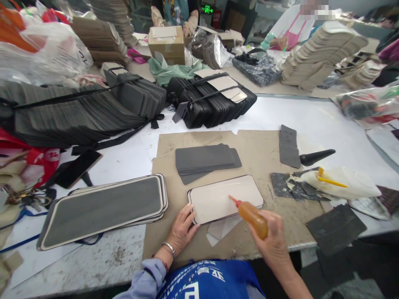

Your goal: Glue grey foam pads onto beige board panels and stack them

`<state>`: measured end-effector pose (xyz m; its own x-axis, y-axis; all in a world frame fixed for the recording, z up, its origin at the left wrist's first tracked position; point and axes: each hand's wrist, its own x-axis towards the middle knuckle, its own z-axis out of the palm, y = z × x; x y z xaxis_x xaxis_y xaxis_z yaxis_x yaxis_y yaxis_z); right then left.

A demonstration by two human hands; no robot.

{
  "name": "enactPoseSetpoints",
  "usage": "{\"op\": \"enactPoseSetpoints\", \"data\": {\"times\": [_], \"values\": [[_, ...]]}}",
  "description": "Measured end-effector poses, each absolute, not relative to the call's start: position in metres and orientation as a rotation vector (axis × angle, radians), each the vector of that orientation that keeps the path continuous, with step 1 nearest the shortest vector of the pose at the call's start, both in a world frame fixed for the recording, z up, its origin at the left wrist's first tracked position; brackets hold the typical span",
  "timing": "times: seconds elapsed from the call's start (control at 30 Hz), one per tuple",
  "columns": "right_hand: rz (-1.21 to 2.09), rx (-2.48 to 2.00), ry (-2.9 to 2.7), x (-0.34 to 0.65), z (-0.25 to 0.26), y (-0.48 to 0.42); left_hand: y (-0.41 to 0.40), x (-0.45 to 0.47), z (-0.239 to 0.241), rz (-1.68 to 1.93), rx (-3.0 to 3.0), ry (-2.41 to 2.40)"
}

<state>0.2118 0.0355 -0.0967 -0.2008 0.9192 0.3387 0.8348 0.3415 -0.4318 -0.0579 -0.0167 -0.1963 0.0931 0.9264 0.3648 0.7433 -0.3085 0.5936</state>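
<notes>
My right hand (272, 245) is wrapped round an amber squeeze bottle of glue (253, 216), its red nozzle resting on a white rounded panel with a dark edge (218, 201). The panel lies on a brown cardboard sheet (264, 158). My left hand (182, 228) lies with its fingers spread flat against the panel's near left corner, a bangle on the wrist. A small stack of grey rectangular pieces (205, 160) sits just beyond the panel.
A stack of finished grey-faced panels (102, 209) lies to the left. Bundles of dark pieces (215, 101) and beige stacks (321, 52) crowd the back. A glue-smeared plastic bag with a yellow stick (336, 182), a black tool (316, 157) and a phone (77, 168) are nearby. People work at the far side.
</notes>
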Motion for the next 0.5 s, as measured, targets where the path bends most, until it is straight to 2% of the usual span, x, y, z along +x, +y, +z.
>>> {"op": "enactPoseSetpoints", "data": {"times": [0.07,0.13,0.37,0.5], "values": [[0.029,-1.608,-2.026,0.237,-0.097,0.045,-0.016,-0.058,-0.196,1.048,2.118,1.661],[-0.013,-1.633,-2.031,0.245,-0.096,0.04,-0.017,-0.058,-0.197,1.058,2.116,1.662],[0.44,-1.524,-2.088,0.188,-0.098,-0.025,-0.018,-0.058,-0.2,1.067,2.131,1.657],[0.249,-1.611,-1.993,0.22,-0.099,0.004,-0.018,-0.059,-0.201,1.054,2.15,1.648]]}}
